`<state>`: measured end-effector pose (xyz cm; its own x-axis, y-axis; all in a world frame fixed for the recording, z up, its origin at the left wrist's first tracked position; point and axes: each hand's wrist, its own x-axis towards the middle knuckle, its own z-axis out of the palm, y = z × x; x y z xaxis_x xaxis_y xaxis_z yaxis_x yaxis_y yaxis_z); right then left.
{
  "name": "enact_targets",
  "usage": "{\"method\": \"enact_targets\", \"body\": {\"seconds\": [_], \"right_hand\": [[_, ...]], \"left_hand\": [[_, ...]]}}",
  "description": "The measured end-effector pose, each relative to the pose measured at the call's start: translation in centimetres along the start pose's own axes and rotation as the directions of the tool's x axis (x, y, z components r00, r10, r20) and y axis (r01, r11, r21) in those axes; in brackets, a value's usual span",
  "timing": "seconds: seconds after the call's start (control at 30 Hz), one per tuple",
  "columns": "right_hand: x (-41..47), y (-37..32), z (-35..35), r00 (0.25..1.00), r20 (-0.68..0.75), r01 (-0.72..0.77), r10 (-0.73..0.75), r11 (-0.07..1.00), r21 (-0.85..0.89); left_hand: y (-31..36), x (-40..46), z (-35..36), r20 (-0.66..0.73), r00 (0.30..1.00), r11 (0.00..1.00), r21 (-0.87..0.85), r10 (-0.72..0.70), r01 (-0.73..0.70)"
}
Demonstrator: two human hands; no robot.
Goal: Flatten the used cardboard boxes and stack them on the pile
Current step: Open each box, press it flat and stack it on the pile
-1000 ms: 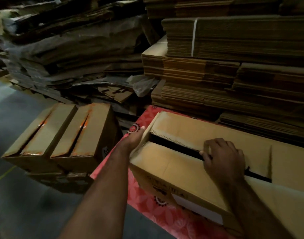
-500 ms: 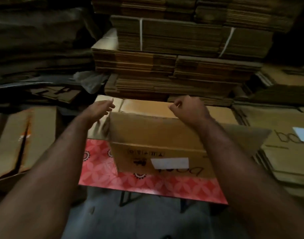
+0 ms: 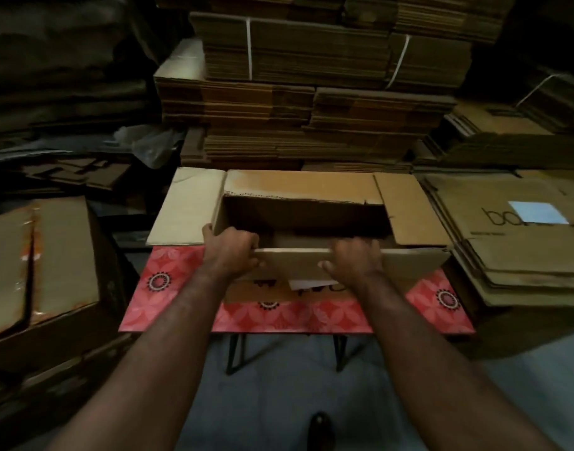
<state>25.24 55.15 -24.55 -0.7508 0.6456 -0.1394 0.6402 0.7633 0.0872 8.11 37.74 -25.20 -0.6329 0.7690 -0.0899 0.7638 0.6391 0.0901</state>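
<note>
Both hands, the left hand (image 3: 229,249) and the right hand (image 3: 355,260), are gripping the near flap of the open corrugated cardboard box (image 3: 303,193), which is sitting on the red patterned table (image 3: 168,288).

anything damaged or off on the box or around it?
Minor only. The open box on the red table has a ragged, torn edge on its far flap. The closed box at left shows orange staining along its seam. Both hands grip the near flap.

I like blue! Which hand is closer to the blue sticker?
Right. The right hand grips the box's near flap nearer the blue sticker; the left hand grips it farther left.
</note>
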Motion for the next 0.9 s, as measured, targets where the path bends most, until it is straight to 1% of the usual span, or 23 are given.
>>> {"method": "enact_targets", "body": {"seconds": [0.07,0.13,0.2,0.23,0.33,0.4,0.47,0.53,0.6,0.67,0.77,0.83,0.9], "right_hand": [[0.2,-0.1,0.6,1.000,-0.024,0.017,-0.016,0.999,0.041],[0.3,0.0,0.8,0.998,-0.048,0.045,-0.039,0.992,0.122],[0.6,0.6,0.8,0.998,-0.056,0.033,-0.022,0.976,0.214],[0.8,1.1,1.0,0.999,-0.046,0.011,0.000,0.972,0.233],[1.3,2.6,1.4,0.998,0.039,-0.061,0.055,0.986,0.157],[1.2,3.4,1.2,0.995,0.066,-0.082,0.076,0.992,0.098],[0.9,4.3,0.4,0.994,0.033,-0.104,0.104,0.995,0.010],[0.6,5.8,-0.6,0.989,-0.012,-0.148,0.148,0.987,-0.064],[0.8,7.9,-1.7,0.986,-0.003,-0.167,0.167,0.984,-0.055],[1.4,9.4,-2.3,0.995,0.038,-0.096,0.095,0.994,0.045],[1.7,9.2,-1.6,0.990,0.106,0.069,-0.088,0.983,0.171],[1.8,9.1,-0.2,0.989,0.070,0.116,-0.131,0.976,0.184],[2.0,9.5,0.3,0.993,0.005,0.117,-0.119,0.981,0.156]], "left_hand": [[-0.6,0.2,-0.2,-0.003,0.999,0.999,-0.006,-0.035,0.035],[-1.6,0.4,-0.5,0.015,0.999,0.999,-0.019,-0.034,0.034],[-2.7,0.4,-0.7,0.042,0.999,0.999,-0.043,-0.017,0.019],[-3.1,0.3,-0.7,0.052,0.998,0.998,-0.066,-0.017,0.021],[-3.6,-0.1,-1.1,0.109,0.993,0.987,-0.148,-0.039,0.055],[-3.4,0.0,-1.2,0.108,0.993,0.984,-0.168,-0.040,0.058],[-2.7,0.4,-1.1,0.040,0.998,0.979,-0.197,-0.051,0.058],[-1.2,1.2,-1.1,0.006,0.998,0.964,-0.257,-0.069,0.069],[1.2,2.5,-1.1,0.013,0.998,0.959,-0.274,-0.065,0.066],[4.2,3.9,-0.8,0.036,0.999,0.960,-0.279,-0.031,0.040],[9.5,5.9,-0.5,0.027,0.998,0.957,-0.287,0.049,-0.039],[12.4,6.8,-0.2,-0.026,0.995,0.964,-0.249,0.094,-0.097],[13.9,7.7,-0.1,-0.072,0.992,0.967,-0.227,0.099,-0.113]]}}
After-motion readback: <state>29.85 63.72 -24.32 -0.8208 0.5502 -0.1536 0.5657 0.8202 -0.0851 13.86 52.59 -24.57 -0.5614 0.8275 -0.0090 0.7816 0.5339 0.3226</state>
